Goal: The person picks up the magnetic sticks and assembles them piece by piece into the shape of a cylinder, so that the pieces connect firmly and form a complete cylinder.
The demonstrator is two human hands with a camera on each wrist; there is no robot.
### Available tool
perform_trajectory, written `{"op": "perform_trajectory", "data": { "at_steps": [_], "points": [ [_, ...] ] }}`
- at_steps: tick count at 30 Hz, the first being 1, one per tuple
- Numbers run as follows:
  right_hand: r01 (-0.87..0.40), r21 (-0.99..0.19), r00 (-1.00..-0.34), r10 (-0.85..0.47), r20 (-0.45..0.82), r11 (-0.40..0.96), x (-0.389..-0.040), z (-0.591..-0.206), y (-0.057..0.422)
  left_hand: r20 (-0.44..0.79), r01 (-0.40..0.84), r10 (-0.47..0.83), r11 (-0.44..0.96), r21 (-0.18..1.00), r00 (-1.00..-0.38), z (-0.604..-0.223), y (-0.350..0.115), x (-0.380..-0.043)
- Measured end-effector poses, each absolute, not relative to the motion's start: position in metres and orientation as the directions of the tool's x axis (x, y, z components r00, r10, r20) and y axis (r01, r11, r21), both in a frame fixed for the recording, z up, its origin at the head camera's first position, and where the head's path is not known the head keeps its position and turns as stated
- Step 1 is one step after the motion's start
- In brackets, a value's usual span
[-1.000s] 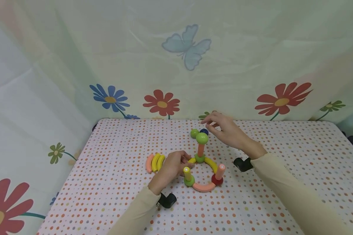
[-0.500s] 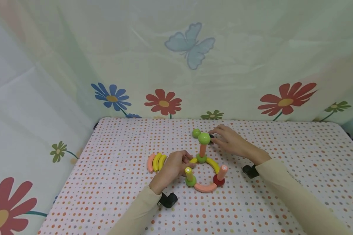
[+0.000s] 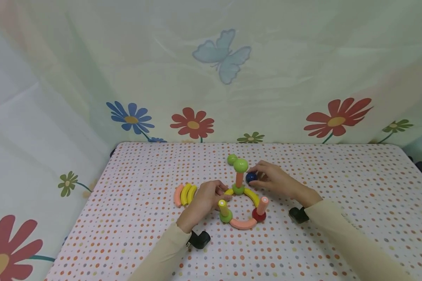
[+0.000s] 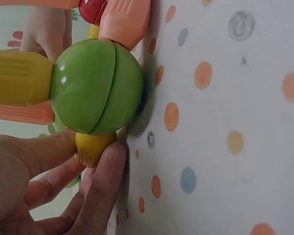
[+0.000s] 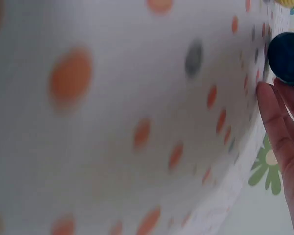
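- Two bare hands work over the table: the right hand [image 3: 275,179] holds a dark blue ball [image 3: 251,178] between thumb and fingers, just right of the ring's far corner; whether the ball touches the cloth, I cannot tell.
- The left hand [image 3: 207,196] has its thumb and a finger narrowed on a yellow curved piece [image 4: 94,149], pinching it where it meets the near-left green ball [image 4: 98,87].
- That piece belongs to a ring. Its other sides are a second yellow arc [image 3: 252,197] at far right and a pink arc [image 3: 243,223] in front.
- At the ring's right corner sits a red ball [image 3: 258,215] bearing a pink rod [image 3: 263,205]; a yellow rod [image 3: 223,207] rises from the near-left ball.
- From the far green ball [image 3: 238,190] stands an orange rod [image 3: 239,180], topped by another green ball [image 3: 240,165].
- One loose green ball [image 3: 232,159] lies behind the ring.
- Left of the left hand, one loose pink arc [image 3: 177,196] and two loose yellow arcs [image 3: 185,194] lie side by side.
- Dotted cloth [image 3: 126,218] covers the table; behind it hangs a flowered backdrop [image 3: 274,78].
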State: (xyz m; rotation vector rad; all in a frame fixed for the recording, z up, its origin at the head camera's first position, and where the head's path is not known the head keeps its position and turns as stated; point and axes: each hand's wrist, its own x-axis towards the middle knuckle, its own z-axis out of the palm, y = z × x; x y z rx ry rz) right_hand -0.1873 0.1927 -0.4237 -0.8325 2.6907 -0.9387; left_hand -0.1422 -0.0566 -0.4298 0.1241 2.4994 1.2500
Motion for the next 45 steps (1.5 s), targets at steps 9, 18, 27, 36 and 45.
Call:
{"op": "perform_trajectory", "data": {
  "at_steps": [9, 18, 27, 36, 45],
  "points": [
    [-0.301, -0.734, -0.885, -0.465, -0.023, 0.608, -0.183, -0.429, 0.197, -0.262, -0.075, 0.266, 0.553, 0.83, -0.928, -0.431, -0.055, -0.141],
    [-0.263, -0.805, -0.914, -0.404, 0.032, 0.531, -0.165, -0.397, 0.221, -0.24, -0.051, 0.29, 0.536, 0.843, -0.926, -0.43, -0.057, -0.141],
    [-0.554, -0.736, -0.776, -0.563, 0.286, 0.389, -0.135, -0.33, 0.225, -0.243, -0.06, 0.287, 0.524, 0.85, -0.927, -0.431, -0.062, -0.14],
    [-0.687, -0.569, -0.632, -0.758, 0.161, 0.452, -0.112, -0.3, 0.205, -0.248, -0.068, 0.278, 0.53, 0.846, -0.928, -0.434, -0.064, -0.141],
    [-0.627, -0.551, -0.659, -0.752, 0.0, 0.55, -0.113, -0.305, 0.2, -0.252, -0.072, 0.269, 0.536, 0.841, -0.93, -0.432, -0.061, -0.14]
  ]
}}
